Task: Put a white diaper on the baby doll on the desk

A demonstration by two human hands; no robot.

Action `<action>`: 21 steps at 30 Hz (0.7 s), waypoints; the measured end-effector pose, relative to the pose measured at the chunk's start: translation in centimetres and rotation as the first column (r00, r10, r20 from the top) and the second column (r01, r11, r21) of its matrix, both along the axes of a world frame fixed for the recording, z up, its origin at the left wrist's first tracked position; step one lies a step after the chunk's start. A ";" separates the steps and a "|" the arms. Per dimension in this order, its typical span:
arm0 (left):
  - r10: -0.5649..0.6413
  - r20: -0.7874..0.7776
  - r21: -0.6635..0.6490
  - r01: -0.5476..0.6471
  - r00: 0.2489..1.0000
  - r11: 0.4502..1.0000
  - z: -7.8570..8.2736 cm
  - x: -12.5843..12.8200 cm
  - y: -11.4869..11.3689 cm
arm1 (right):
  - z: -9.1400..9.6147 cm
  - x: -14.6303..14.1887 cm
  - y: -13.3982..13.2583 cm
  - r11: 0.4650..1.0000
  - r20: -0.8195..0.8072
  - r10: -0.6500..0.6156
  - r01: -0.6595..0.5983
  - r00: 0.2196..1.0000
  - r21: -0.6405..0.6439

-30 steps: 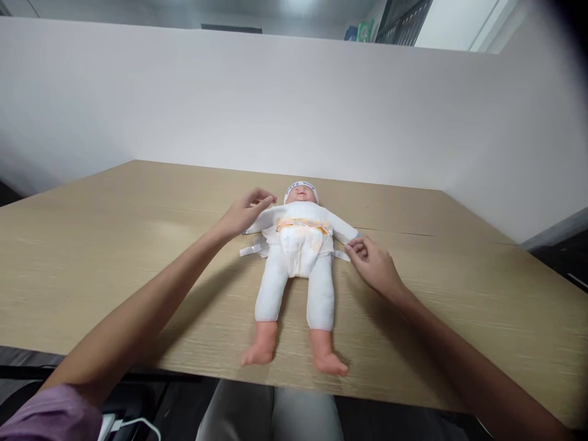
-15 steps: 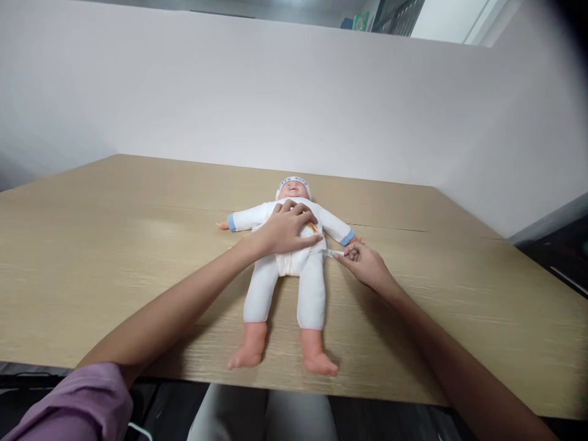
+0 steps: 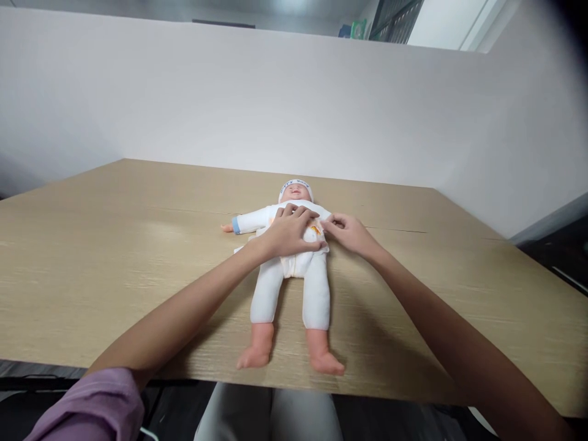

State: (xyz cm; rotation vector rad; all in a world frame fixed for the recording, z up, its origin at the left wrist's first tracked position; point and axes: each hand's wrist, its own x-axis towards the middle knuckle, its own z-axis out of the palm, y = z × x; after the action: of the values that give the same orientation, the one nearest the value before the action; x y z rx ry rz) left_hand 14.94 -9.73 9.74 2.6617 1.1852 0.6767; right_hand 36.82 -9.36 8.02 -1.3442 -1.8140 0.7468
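A baby doll point(image 3: 316, 294) in white clothing and a printed cap lies on its back, feet towards me. Around its hips is a white diaper point(image 3: 294, 266) with a small orange print on the front. My left hand point(image 3: 290, 233) rests spread over the diaper's front and the doll's belly. Beside the belly, on the right, my right hand point(image 3: 351, 234) pinches the diaper's side tab at the waist edge; the fingers hide most of the tab. The doll's arm on that side is largely covered by my right hand. Another white diaper tab point(image 3: 238, 249) sticks out at the left.
The doll lies on a wide wooden table point(image 3: 138, 275), whose front edge runs just beyond its feet. A pale partition wall point(image 3: 275, 104) stands behind the table. My legs point(image 3: 271, 416) are below the front edge.
My right hand has moved up and inward, bringing the tab from out at the side to the diaper's waist. My left hand stays on the belly. The view has tilted slightly.
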 end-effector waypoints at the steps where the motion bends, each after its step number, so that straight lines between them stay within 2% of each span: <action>1: 0.000 0.013 0.002 0.000 1.000 1.000 -0.1 0.0 0.1 | -0.1 -0.9 0.3 0.999 0.035 -0.004 0.003 0.999 0.041; 3: 0.001 0.022 0.008 -0.001 1.000 1.000 -0.4 0.0 0.1 | -0.6 -2.2 0.4 0.996 0.047 -0.024 0.020 0.999 0.088; 6: 0.004 0.022 -0.011 -0.004 1.000 1.000 -0.3 -0.1 0.2 | -1.6 -2.8 -0.5 0.984 -0.032 -0.016 0.021 0.999 0.175; 9: -0.023 0.061 -0.151 0.032 0.998 0.988 0.4 -0.6 0.5 | -2.4 -2.1 -2.4 0.926 0.005 0.028 -0.028 1.000 0.377; 12: -0.124 0.193 -0.299 0.179 0.973 0.937 1.1 -1.6 1.2 | -3.2 -1.1 -3.8 0.857 0.160 0.107 -0.172 0.981 0.486; 14: -0.199 0.340 -0.313 0.310 0.919 0.898 1.1 -2.7 1.4 | -3.7 -0.7 -4.2 0.831 0.265 0.144 -0.262 0.953 0.491; 15: -0.205 0.400 -0.301 0.339 0.893 0.891 0.9 -3.4 1.3 | -3.9 -0.5 -4.3 0.822 0.306 0.155 -0.294 0.939 0.488; 17: -0.158 0.446 -0.270 0.301 0.881 0.915 0.0 -5.2 0.9 | -4.1 -0.3 -4.1 0.810 0.355 0.168 -0.334 0.920 0.481; 21: -0.012 0.344 -0.183 0.080 0.939 0.980 -2.8 -10.0 -0.3 | -4.4 -0.1 -3.9 0.802 0.389 0.174 -0.359 0.905 0.477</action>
State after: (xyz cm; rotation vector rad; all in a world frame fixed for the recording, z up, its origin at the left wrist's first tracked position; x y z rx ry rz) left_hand 4.93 -10.04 6.90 2.2846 1.0300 0.9186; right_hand 36.69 -13.21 3.67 -0.8680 -2.2938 0.1041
